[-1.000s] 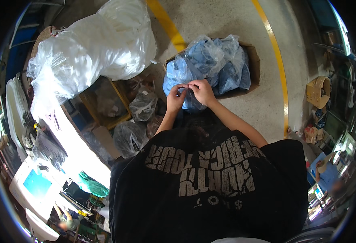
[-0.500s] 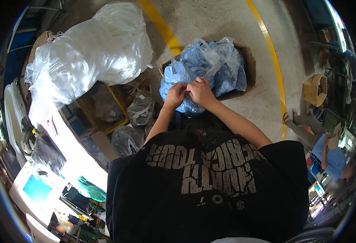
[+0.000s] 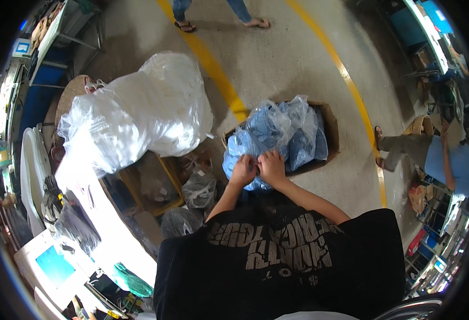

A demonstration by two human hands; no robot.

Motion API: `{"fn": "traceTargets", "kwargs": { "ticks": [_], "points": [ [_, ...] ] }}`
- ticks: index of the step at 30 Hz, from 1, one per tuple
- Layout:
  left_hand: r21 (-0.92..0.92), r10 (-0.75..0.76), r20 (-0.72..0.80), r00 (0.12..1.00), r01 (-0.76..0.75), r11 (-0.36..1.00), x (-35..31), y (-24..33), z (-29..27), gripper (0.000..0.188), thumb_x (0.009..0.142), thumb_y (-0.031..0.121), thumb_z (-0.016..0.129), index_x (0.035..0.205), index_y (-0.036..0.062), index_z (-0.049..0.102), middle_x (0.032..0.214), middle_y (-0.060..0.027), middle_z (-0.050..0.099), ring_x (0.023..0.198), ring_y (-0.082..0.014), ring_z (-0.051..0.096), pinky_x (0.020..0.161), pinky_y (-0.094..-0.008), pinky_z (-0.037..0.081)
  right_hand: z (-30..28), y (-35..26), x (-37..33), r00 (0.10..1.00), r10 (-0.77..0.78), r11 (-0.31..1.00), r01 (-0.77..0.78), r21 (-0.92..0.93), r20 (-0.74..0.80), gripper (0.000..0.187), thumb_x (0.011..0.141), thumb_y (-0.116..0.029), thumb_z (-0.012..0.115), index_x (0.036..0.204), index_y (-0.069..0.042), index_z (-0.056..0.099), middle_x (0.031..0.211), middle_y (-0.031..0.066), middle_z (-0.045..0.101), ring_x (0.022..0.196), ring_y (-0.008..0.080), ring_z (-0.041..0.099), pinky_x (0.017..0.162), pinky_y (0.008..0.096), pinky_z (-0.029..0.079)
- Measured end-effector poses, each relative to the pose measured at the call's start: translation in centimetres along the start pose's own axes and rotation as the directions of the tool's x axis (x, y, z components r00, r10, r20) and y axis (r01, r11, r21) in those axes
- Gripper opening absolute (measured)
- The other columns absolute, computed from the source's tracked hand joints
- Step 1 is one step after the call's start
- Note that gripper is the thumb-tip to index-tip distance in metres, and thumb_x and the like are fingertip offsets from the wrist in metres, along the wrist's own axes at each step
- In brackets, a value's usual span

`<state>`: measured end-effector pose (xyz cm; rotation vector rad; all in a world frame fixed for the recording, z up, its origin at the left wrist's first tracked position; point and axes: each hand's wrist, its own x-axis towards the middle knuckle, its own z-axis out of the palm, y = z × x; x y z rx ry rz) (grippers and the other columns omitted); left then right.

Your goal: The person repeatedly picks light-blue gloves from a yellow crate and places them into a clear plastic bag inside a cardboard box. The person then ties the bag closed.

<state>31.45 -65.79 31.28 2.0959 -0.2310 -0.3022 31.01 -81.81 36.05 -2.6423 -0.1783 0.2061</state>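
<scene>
A transparent plastic bag with blue contents (image 3: 237,146) sits at the near left end of an open cardboard box (image 3: 331,128). My left hand (image 3: 243,171) and my right hand (image 3: 272,166) are close together over the bag's near part, fingers bent and pinched on its plastic. The exact grip is hidden between the fingertips. Farther right in the same box lies another transparent bag of blue things (image 3: 306,141), touched by neither hand.
Left of the box rests a large bulging transparent bag of white material (image 3: 162,106). Grey plastic bags (image 3: 199,189) and a yellow-edged crate (image 3: 171,180) lie below it. A person's legs (image 3: 181,9) show at the far side; another person (image 3: 447,162) stands at right.
The view has shifted, so the box and bags appear lower. A person's legs have come into view at the far side. Both my hands stay pinched at the bag, slightly closer together.
</scene>
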Motion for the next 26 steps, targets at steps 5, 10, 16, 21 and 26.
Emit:
{"fn": "traceTargets", "kwargs": {
  "ticks": [5, 10, 16, 21, 26],
  "points": [
    [0.005, -0.115, -0.08, 0.99, 0.116, 0.993, -0.1, 0.2, 1.3, 0.02, 0.085, 0.009, 0.067, 0.103, 0.0036, 0.06, 0.094, -0.0212, 0.066, 0.084, -0.0428, 0.066, 0.074, -0.0509, 0.054, -0.8, -0.1, 0.7, 0.998, 0.007, 0.997, -0.003, -0.082, 0.06, 0.017, 0.086, -0.026, 0.065, 0.093, -0.011, 0.066, 0.097, 0.0069, 0.064, 0.103, 0.0309, 0.056, 0.085, 0.0488, 0.04],
    [-0.114, -0.185, 0.108, 0.977, 0.197, 0.974, 0.5, -2.9, 1.0, 0.023, 0.087, 0.013, 0.072, 0.107, 0.0027, 0.068, 0.101, -0.0173, 0.07, 0.088, -0.0318, 0.071, 0.079, -0.0404, 0.056, -0.4, -0.4, 0.0, 0.999, -0.04, 0.981, 0.044, -0.187, 0.027, 0.018, 0.089, -0.028, 0.063, 0.094, -0.011, 0.065, 0.097, 0.0069, 0.066, 0.105, 0.0293, 0.058, 0.084, 0.05, 0.04],
    [-0.51, -0.367, 0.494, 0.788, 0.605, 0.612, 1.9, -5.2, -0.9, 0.014, 0.096, 0.015, 0.068, 0.105, 0.0041, 0.07, 0.093, 0.0022, 0.067, 0.085, -0.0081, 0.058, 0.078, -0.0246, 0.046, 0.3, -1.5, -0.5, 0.997, -0.067, 0.965, 0.053, -0.256, -0.045, 0.016, 0.085, -0.025, 0.063, 0.091, -0.011, 0.069, 0.098, 0.0058, 0.067, 0.105, 0.0269, 0.059, 0.088, 0.0494, 0.041],
    [-0.559, -0.602, 0.353, 0.716, 0.677, 0.479, 1.8, -5.7, 0.8, 0.013, 0.092, 0.011, 0.071, 0.102, 0.0031, 0.069, 0.09, -0.002, 0.067, 0.077, -0.0118, 0.059, 0.067, -0.0273, 0.047, 0.4, -1.9, -0.6, 0.993, 0.011, 0.994, 0.002, -0.107, 0.12, 0.02, 0.085, -0.021, 0.063, 0.101, -0.013, 0.072, 0.105, 0.005, 0.071, 0.116, 0.0281, 0.057, 0.098, 0.0496, 0.04],
    [-0.586, -0.694, 0.357, 0.625, 0.728, 0.355, 2.8, -9.9, 3.8, 0.035, 0.082, 0.021, 0.082, 0.104, -0.0015, 0.067, 0.091, -0.0107, 0.068, 0.08, -0.0186, 0.066, 0.071, -0.0324, 0.054, 1.9, -1.3, -1.1, 0.981, 0.029, 0.998, -0.018, -0.06, 0.193, 0.03, 0.079, -0.022, 0.072, 0.108, -0.013, 0.072, 0.107, 0.0073, 0.07, 0.116, 0.0274, 0.055, 0.098, 0.0481, 0.04]
  ]
}}
